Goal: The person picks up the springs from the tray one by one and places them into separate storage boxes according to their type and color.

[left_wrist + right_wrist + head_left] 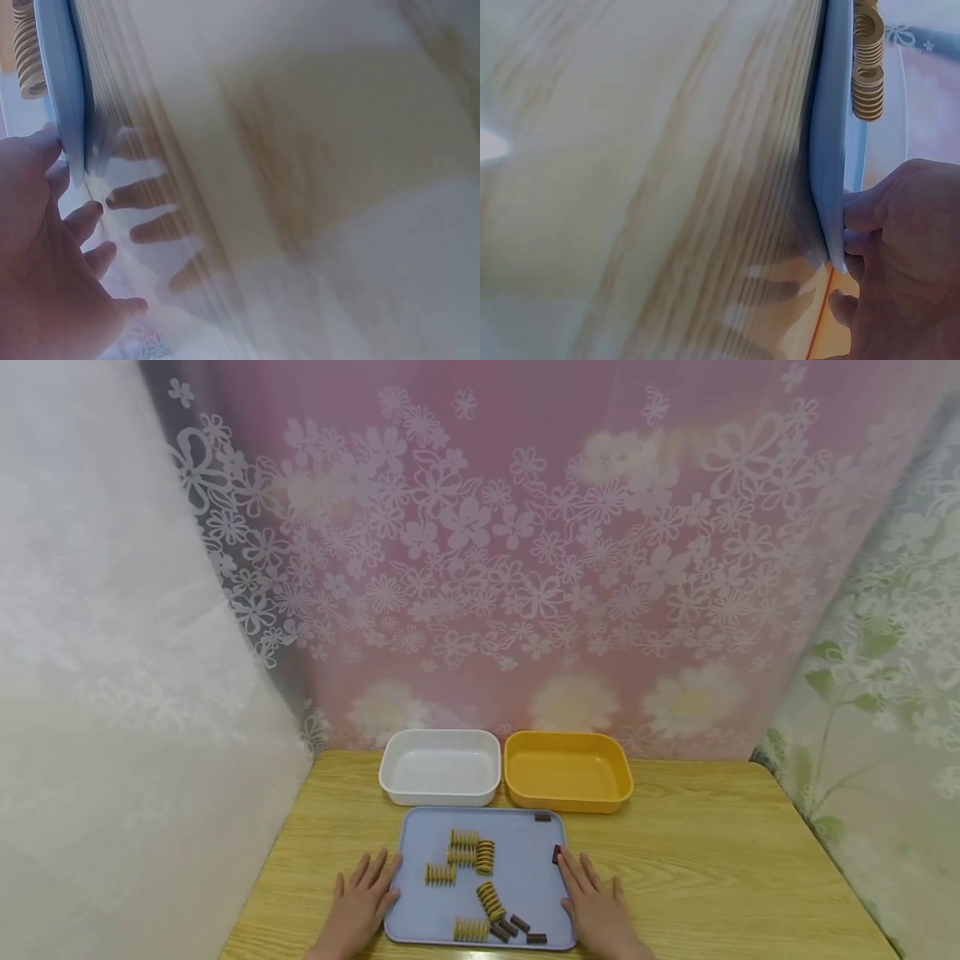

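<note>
My head view looks forward and down, tray point(527, 872) at six o'clock; closer left and right wrist views share it, at ten and two.

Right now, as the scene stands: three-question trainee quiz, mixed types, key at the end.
1. True or false: the white bin stands to the left of the yellow bin.
2. The yellow springs lie on or in the: A) white bin B) yellow bin C) blue tray
3. Fill in: the dark spring at the tray's right edge is nearest the ____ hand.

Key: 1. True. 2. C. 3. Right.
</note>
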Demonstrator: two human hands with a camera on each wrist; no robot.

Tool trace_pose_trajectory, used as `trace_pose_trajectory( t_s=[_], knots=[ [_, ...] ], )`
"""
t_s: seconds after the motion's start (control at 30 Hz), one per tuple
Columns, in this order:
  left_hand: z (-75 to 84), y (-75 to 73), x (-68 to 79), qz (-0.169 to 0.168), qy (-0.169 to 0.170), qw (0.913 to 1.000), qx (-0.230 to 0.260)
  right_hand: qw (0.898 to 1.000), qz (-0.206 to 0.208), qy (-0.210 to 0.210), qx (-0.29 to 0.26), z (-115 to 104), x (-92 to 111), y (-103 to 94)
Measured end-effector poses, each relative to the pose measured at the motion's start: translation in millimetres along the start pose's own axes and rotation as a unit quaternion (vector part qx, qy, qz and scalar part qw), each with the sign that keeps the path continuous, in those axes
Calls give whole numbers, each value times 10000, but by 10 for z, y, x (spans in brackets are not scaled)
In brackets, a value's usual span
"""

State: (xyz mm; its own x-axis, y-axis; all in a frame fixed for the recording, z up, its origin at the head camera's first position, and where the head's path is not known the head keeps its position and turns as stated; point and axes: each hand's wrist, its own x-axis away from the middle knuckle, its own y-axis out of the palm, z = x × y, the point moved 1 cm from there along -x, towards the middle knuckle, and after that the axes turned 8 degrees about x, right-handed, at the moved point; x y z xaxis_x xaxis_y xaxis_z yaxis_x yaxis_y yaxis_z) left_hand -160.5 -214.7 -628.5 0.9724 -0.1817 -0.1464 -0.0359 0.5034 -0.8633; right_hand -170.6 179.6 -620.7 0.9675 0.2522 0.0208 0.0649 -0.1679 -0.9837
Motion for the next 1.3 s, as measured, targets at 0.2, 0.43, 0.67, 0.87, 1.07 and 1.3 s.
trace_pose_trajectory(
  t_s=[0.2, 0.43, 0.67, 0.87, 1.07, 1.3],
  knots=[
    [58, 42, -41, -204, -101, 9997, 96, 9999, -44, 151, 65, 41, 52, -92],
    [166, 93, -76, -183, 95, 9997, 141, 9991, -255, 301, 118, 141, 99, -155],
    [238, 166, -110, -191, 120, 9996, 188, 9995, -50, 281, 150, 284, 121, -95],
    [305, 227, -115, -112, 186, 9997, 104, 9995, 143, 184, 204, 391, 143, -41],
    [383, 271, -127, -91, 223, 9996, 137, 9995, -108, 274, 148, 449, 173, -115],
    [436, 297, -143, -127, 199, 9996, 176, 9985, -376, 384, 130, 479, 184, -174]
  ],
)
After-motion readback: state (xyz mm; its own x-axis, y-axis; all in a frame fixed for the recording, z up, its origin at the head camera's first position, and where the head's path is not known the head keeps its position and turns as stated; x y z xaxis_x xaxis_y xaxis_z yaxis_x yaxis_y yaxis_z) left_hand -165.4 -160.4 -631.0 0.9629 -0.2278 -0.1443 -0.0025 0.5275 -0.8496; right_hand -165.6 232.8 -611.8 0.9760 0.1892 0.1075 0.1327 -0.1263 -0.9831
